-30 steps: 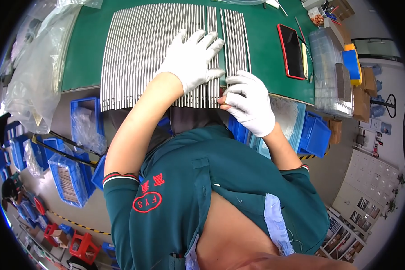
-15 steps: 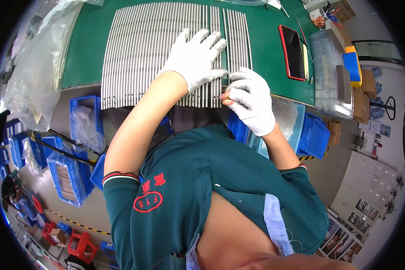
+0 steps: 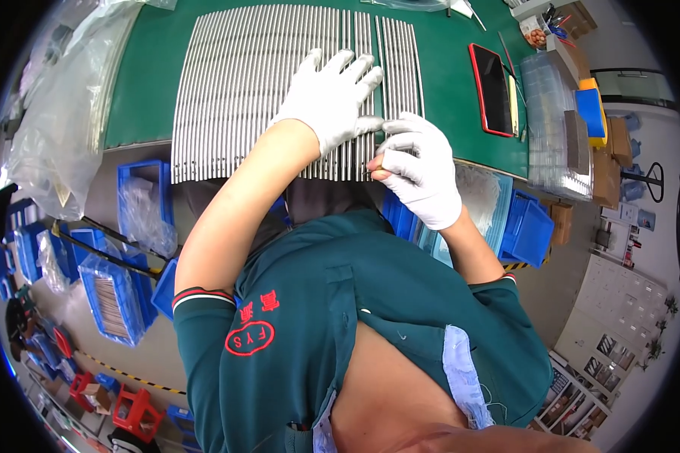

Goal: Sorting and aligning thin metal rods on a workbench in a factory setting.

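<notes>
Many slim metal rods [image 3: 234,90] lie side by side on the green table, their near ends overhanging its front edge. A smaller group of rods [image 3: 400,68] lies to the right, past a narrow gap. My left hand [image 3: 326,98], in a white glove, rests flat across the right part of the large group with its fingers spread. At the near ends by the gap, my right hand [image 3: 421,170] has its thumb and forefinger pinched, with bare fingertips showing from the white glove. Whatever sits in that pinch is too small and hidden to make out.
A red-edged phone [image 3: 491,89] lies on the table's right side, near stacked clear plastic trays [image 3: 549,124]. Clear plastic sheeting [image 3: 64,106] hangs at the left. Blue bins [image 3: 527,226] stand below the table edge on both sides.
My left hand and the large group of rods have shifted slightly to the right. My right hand keeps its pinch at nearly the same place.
</notes>
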`<action>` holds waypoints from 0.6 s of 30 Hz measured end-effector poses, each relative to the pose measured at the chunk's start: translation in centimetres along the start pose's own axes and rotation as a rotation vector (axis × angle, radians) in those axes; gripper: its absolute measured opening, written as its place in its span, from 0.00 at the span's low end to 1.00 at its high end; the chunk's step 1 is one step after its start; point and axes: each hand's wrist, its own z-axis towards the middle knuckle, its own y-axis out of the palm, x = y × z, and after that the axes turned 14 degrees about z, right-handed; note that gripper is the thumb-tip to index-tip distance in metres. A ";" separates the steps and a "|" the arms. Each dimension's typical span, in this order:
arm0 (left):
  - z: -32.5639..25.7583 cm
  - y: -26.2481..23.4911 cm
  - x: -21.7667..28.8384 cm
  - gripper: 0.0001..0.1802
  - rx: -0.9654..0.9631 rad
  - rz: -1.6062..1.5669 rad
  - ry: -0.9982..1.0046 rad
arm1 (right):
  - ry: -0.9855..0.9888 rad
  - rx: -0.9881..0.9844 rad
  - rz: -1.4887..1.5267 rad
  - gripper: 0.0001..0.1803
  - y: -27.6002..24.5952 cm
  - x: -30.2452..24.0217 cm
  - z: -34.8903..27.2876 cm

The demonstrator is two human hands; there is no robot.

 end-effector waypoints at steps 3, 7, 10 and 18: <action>-0.1 -0.1 0.0 0.36 -0.001 0.003 -0.002 | 0.004 -0.003 0.010 0.09 0.1 0.1 0.0; -0.1 0.0 0.0 0.36 -0.012 0.003 0.004 | -0.054 -0.044 -0.049 0.10 0.2 0.2 0.0; -0.1 0.2 0.1 0.36 -0.002 0.009 0.003 | -0.076 -0.169 -0.183 0.10 0.4 0.5 0.1; 0.1 -0.2 0.4 0.38 -0.025 0.017 -0.006 | -0.055 0.005 -0.044 0.08 0.0 -0.5 -0.1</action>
